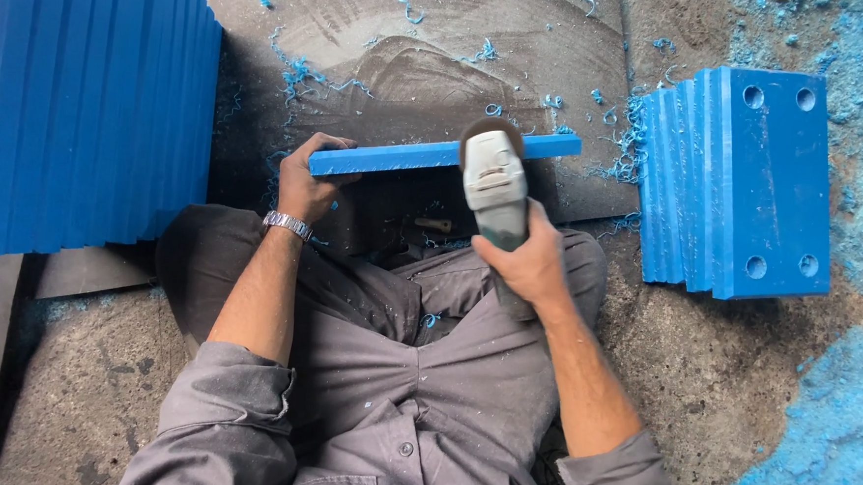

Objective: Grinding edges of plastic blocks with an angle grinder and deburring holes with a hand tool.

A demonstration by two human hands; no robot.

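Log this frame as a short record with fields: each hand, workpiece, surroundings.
left hand: grips the end of the blue plate, held on edge
right hand: holds the angle grinder, disc at the plate's top edge
stacks: upright blue plates on the left, drilled blue plates on the right
floor: blue shavings

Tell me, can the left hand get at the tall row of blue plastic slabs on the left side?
Probably yes: the left hand grips the blue plastic plate on edge, and only bare floor lies between it and the slab row.
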